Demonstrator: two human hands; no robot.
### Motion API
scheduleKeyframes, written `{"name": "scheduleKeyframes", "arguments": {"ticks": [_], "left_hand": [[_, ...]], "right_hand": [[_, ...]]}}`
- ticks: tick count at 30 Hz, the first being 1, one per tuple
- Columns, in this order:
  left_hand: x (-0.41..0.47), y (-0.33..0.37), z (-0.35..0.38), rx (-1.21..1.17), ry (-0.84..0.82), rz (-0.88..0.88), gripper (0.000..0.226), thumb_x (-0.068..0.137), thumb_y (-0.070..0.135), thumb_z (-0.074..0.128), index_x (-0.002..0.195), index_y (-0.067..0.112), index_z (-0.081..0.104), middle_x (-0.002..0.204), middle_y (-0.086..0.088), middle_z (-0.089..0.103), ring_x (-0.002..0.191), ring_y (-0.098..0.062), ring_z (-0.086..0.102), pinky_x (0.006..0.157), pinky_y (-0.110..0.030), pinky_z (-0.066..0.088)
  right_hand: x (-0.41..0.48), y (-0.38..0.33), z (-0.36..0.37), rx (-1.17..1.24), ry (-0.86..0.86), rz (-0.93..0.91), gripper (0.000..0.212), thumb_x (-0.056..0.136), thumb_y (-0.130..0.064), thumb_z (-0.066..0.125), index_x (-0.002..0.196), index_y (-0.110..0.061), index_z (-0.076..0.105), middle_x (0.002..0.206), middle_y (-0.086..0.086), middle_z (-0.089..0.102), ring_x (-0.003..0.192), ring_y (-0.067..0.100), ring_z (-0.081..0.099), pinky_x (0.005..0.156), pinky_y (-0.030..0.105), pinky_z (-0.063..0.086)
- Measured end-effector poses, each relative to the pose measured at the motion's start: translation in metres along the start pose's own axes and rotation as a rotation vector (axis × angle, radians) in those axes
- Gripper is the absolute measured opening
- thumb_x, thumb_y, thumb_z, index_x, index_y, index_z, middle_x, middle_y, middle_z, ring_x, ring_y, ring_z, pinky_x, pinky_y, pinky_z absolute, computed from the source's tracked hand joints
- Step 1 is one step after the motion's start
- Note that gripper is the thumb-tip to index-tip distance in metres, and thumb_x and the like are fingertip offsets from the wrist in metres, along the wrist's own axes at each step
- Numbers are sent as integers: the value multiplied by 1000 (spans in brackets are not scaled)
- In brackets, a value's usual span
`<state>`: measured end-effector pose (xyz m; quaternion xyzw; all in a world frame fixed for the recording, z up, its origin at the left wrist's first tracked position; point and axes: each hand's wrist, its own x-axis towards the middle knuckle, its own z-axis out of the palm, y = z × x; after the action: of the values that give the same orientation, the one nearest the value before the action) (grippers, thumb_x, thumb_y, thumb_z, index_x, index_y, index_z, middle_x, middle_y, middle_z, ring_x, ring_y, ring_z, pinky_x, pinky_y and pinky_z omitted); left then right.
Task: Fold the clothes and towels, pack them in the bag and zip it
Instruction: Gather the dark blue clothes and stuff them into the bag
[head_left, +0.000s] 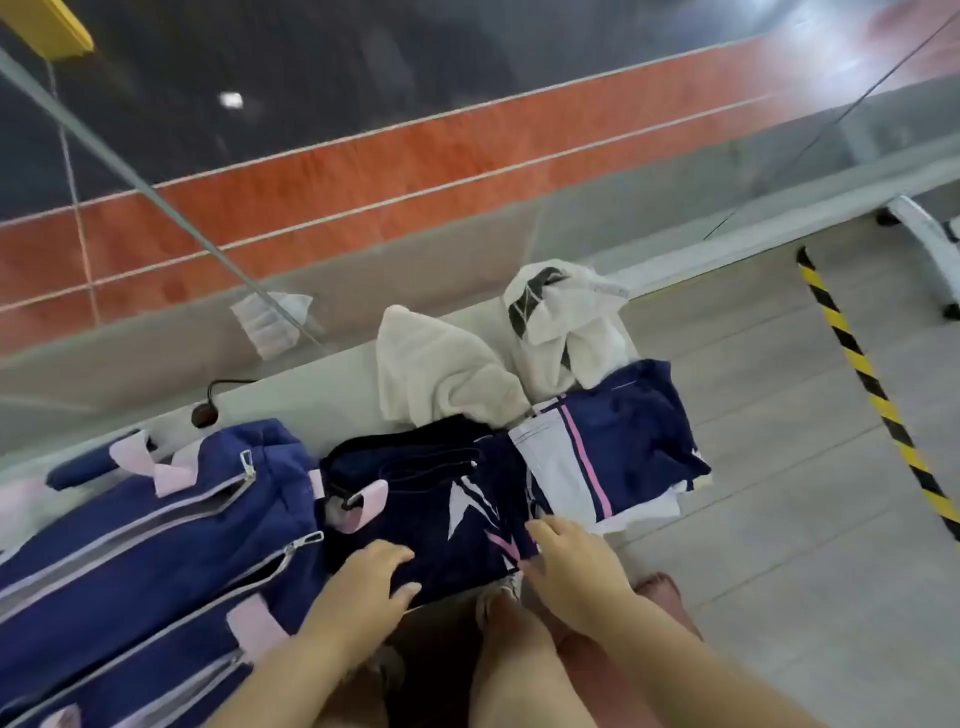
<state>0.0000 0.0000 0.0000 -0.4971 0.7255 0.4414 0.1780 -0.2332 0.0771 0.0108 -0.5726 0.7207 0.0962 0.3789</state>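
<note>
Between the blue bag (156, 530) and a folded navy-and-white garment (618, 457), a navy shirt (447, 525) lay on the grey floor (779, 519); the left hand (363, 582) and right hand (571, 566) pressed open-palmed on its near edge, gripping nothing.

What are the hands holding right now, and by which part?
Nothing is lifted. Both the left hand and right hand lie on the near edge of the navy garment; whether the fingers pinch the cloth cannot be told.
</note>
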Motion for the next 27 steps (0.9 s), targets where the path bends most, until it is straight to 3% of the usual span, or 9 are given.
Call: {"name": "scheduleKeyframes", "arguments": {"ticks": [2,7,9,12,16,18,21,25,27], "left_hand": [[18,-9,10,60,42,114,39,93,27,52,132,19,48,134,8,46,125,-12,39,102,-22,36],[83,-33,41,648,326,676,40,77,25,56,113,16,68,117,2,68,116,-20,40,104,-35,32],[101,-42,44,648,250,604,63,64,32,77,124,21,60,131,1,60,124,-27,37,98,-39,46],[112,-65,54,639,248,561,89,48,35,87,130,21,54,151,5,33,130,-30,33,91,-43,49],[116,-92,60,651,339,591,107,35,27,91,132,18,46,156,3,15,137,-33,26,94,-44,45],[117,-99,60,658,355,609,110,32,28,92,131,18,47,156,3,18,144,-31,11,96,-43,39],[118,-102,55,722,366,625,109,23,37,92,125,19,57,150,2,34,134,-32,29,93,-41,39],[122,-104,55,771,410,652,109,18,47,89,121,23,60,149,7,31,125,-30,36,86,-43,50],[126,-106,57,794,457,678,109,16,52,88,119,24,61,148,5,36,123,-30,37,84,-45,52]], "right_hand": [[19,3,17,-8,4,2,42,94,-36,47,131,-14,46,132,3,51,116,26,50,92,36,44],[66,6,65,-34,68,17,66,72,-40,77,125,-9,54,122,11,62,103,31,64,75,37,57],[79,0,79,-89,149,1,75,72,-47,74,133,-12,47,134,13,54,111,33,60,81,38,55],[93,-8,102,-53,174,16,78,87,-49,56,148,-18,18,156,13,18,136,37,33,103,49,38],[103,-12,124,-109,204,0,85,72,-52,69,140,-14,33,146,19,39,120,39,53,84,51,53],[107,-14,131,-152,264,-38,85,69,-54,69,137,-13,38,142,18,45,115,36,57,79,47,54],[110,-15,135,-113,355,-52,75,76,-60,49,138,-17,38,144,13,43,118,34,54,85,46,51],[112,-15,135,92,468,92,83,83,-61,49,145,-22,11,153,8,15,138,32,20,110,46,29],[112,-15,137,78,486,181,92,82,-61,53,146,-18,3,151,10,12,138,33,18,112,44,25]]}}
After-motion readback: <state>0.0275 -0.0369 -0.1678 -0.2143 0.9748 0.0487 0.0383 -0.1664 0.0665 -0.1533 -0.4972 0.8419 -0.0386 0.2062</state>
